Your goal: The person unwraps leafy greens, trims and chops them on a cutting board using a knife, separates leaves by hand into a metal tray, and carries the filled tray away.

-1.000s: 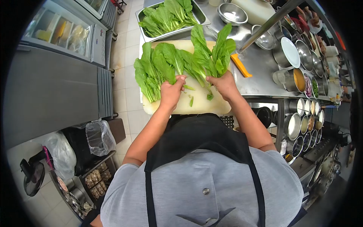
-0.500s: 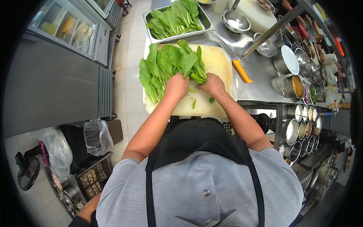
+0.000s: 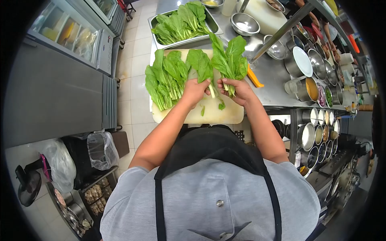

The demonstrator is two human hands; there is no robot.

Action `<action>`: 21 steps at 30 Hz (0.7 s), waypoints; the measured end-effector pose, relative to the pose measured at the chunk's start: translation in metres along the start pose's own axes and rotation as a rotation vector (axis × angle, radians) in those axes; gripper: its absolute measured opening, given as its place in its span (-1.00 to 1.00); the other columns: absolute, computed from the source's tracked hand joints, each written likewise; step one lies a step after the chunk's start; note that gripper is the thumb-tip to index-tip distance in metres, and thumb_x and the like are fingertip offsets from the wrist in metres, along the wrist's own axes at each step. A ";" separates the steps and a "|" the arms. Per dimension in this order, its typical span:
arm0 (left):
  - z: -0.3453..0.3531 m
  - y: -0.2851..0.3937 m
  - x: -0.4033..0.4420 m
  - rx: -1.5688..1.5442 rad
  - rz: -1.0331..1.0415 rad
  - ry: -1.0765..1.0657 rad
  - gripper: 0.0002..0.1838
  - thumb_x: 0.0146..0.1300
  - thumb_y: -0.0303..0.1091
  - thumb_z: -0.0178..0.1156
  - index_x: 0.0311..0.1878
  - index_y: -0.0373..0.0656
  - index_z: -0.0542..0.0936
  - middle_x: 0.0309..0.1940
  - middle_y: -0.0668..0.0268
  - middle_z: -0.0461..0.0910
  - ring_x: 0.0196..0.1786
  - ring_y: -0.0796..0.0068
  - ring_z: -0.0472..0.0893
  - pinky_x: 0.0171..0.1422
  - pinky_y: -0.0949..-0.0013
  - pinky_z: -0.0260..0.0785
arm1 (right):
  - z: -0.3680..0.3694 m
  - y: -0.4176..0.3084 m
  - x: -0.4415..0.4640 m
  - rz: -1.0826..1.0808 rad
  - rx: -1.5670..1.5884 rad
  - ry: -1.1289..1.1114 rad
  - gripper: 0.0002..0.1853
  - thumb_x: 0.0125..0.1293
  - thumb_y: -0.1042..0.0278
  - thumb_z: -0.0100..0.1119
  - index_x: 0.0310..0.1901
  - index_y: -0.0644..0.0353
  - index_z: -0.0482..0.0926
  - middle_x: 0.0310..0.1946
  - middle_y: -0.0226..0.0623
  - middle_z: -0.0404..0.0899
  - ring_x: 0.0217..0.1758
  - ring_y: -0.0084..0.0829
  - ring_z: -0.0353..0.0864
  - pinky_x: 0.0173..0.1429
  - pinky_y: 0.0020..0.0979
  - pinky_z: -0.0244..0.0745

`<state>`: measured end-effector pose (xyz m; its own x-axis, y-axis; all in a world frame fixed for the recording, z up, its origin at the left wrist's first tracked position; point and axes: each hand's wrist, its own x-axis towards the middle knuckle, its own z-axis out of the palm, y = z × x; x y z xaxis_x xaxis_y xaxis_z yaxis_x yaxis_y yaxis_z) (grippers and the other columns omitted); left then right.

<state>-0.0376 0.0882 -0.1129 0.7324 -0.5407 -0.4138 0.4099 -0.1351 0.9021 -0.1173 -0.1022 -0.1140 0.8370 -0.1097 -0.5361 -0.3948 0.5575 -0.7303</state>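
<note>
My left hand (image 3: 196, 93) is closed on a green leafy stalk (image 3: 200, 64) with its pale stem pointing toward me. Just to the right, my right hand (image 3: 238, 90) grips a bunch of leafy greens (image 3: 230, 60), leaves pointing away from me. Both hands are over a pale cutting board (image 3: 217, 115). A pile of greens (image 3: 165, 78) lies on the board's left side, and small green scraps (image 3: 221, 105) lie near its front. Beyond the board, more leaves (image 3: 181, 22) fill a metal tray (image 3: 219, 29).
An orange-handled knife (image 3: 254, 77) lies right of the board, its blade mostly hidden. Metal bowls (image 3: 245, 24), a pot with a pale lid (image 3: 299, 61) and a slanting metal post (image 3: 281, 34) stand farther right. A grey fridge (image 3: 64, 84) is at left. Another person's arm (image 3: 313, 18) shows top right.
My hands have moved apart from the bundled greens at the board's middle. A single stalk is now in my left hand, and the right-hand bunch has swung out to the right.
</note>
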 end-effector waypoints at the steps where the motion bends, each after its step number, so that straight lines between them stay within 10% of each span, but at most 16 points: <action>1: 0.001 0.003 -0.003 -0.161 -0.045 -0.014 -0.84 0.29 -0.34 0.27 -0.16 -0.23 0.63 -0.51 0.36 0.60 -0.54 0.63 0.47 -0.52 0.45 0.24 | -0.001 0.002 0.001 0.036 0.094 -0.051 -0.80 0.34 0.43 0.24 -0.05 0.27 0.58 -0.20 -0.28 0.67 -0.16 -0.43 0.66 -0.09 -0.35 0.60; 11: -0.005 -0.001 -0.003 -0.041 0.071 -0.024 -0.83 0.25 -0.36 0.28 -0.15 -0.22 0.61 -0.43 0.35 0.61 -0.59 0.68 0.38 -0.57 0.54 0.11 | 0.034 0.008 0.000 -0.251 -0.552 -0.032 -0.68 0.21 0.38 0.38 -0.01 0.27 0.64 -0.14 -0.34 0.70 -0.12 -0.41 0.66 -0.06 -0.34 0.54; 21: -0.097 -0.015 -0.016 -0.215 0.322 0.582 -0.92 0.27 -0.49 0.17 -0.18 -0.23 0.55 -0.47 0.41 0.53 -0.55 0.66 0.42 -0.46 0.50 0.28 | 0.034 0.037 0.042 -0.297 -1.524 0.440 -0.62 0.11 0.10 0.32 -0.21 0.30 0.65 -0.20 0.05 0.69 -0.04 -0.02 0.67 0.08 -0.15 0.56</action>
<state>-0.0022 0.1796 -0.1320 0.9831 0.0149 -0.1824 0.1779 0.1573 0.9714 -0.0840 -0.0584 -0.1490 0.8863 -0.4250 -0.1839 -0.4624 -0.7905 -0.4015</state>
